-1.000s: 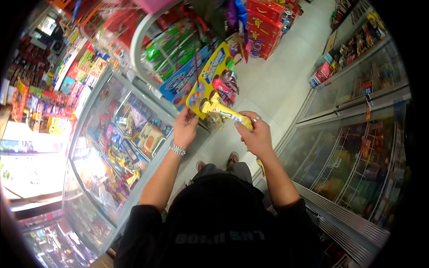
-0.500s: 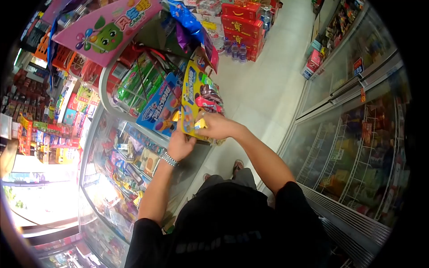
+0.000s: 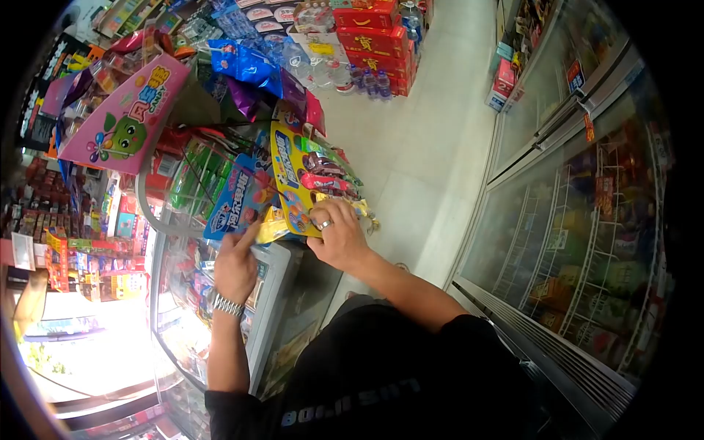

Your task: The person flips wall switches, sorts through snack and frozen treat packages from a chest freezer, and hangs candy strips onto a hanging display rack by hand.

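A yellow display box (image 3: 295,192) with printed candy pictures holds several colourful packets (image 3: 326,182) along its right side. My right hand (image 3: 341,238), with a ring on one finger, is closed over the box's near end, fingers curled on its edge beside yellow packets. A yellow wrapped packet (image 3: 273,226) lies between this box and a blue display box (image 3: 240,196) to the left. My left hand (image 3: 236,270), wearing a metal watch, has its fingertips at the packet's left end and appears to pinch it; the thumb's contact is hard to see.
Below the boxes is a glass display counter (image 3: 268,282) with a grey frame. A pink candy box (image 3: 125,121) and a blue bag (image 3: 249,64) stand farther off. Red cartons (image 3: 374,48) and bottles (image 3: 378,84) rest on the floor. Glass-door coolers (image 3: 565,220) line the right.
My left hand has moved left and down from the boxes, and the yellow packet now shows between them. My right hand has shifted slightly left and down. The view has moved too.
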The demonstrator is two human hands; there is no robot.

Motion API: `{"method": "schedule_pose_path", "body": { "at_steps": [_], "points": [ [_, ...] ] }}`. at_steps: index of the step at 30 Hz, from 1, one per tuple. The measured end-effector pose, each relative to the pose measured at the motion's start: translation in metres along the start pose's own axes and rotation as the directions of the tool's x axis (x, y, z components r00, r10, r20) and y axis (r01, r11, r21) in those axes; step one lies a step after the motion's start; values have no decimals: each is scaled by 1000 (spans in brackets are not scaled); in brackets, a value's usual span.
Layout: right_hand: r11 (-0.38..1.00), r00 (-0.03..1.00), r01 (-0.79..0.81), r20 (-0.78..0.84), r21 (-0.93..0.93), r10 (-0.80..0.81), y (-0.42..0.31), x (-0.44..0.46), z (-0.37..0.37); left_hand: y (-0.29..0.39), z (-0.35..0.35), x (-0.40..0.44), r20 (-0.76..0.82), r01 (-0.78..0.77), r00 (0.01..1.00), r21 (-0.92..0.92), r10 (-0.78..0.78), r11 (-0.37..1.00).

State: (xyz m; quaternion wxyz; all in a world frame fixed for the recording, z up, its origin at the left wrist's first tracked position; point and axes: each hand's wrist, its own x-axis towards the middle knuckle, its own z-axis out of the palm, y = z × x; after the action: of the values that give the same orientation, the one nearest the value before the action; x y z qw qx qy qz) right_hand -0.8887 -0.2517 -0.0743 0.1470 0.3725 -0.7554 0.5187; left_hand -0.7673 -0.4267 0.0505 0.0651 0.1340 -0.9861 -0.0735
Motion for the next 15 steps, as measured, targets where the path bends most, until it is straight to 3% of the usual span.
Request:
{"method": "schedule_pose_path", "body": {
  "at_steps": [4, 7, 9, 10, 11, 12, 14, 15],
  "points": [
    [997, 999, -21, -31, 74, 24, 7, -1, -3, -11, -14, -48, 9, 146, 989, -92, -146, 985],
    [1000, 999, 2, 49, 10, -2, 8, -1, -6, -43, 29, -82, -45, 282, 956, -145, -291, 949],
    [1000, 994, 20, 103, 20, -21, 7, 8, -13, -67, 67, -113, -128, 265, 936, -360, -329, 895],
    [999, 989, 29, 146, 32, -33, 4, 10, -16, -51, 72, -115, -80, 203, 971, -231, -227, 952],
    [997, 980, 52, 188, 62, -63, 2, 13, -16, -71, 108, -133, 71, 280, 960, -251, -271, 927],
    [996, 960, 65, 270, 60, -79, 1, 17, -17, -44, 106, -122, 259, 473, 881, -424, -396, 773],
    [991, 924, 124, 360, 42, -131, 2, 19, -16, -39, 147, -126, 117, 235, 971, -304, -209, 923],
    [989, 914, 137, 378, 50, -145, 2, 20, -15, -20, 143, -112, 153, 323, 946, -370, -286, 871]
  ]
}}
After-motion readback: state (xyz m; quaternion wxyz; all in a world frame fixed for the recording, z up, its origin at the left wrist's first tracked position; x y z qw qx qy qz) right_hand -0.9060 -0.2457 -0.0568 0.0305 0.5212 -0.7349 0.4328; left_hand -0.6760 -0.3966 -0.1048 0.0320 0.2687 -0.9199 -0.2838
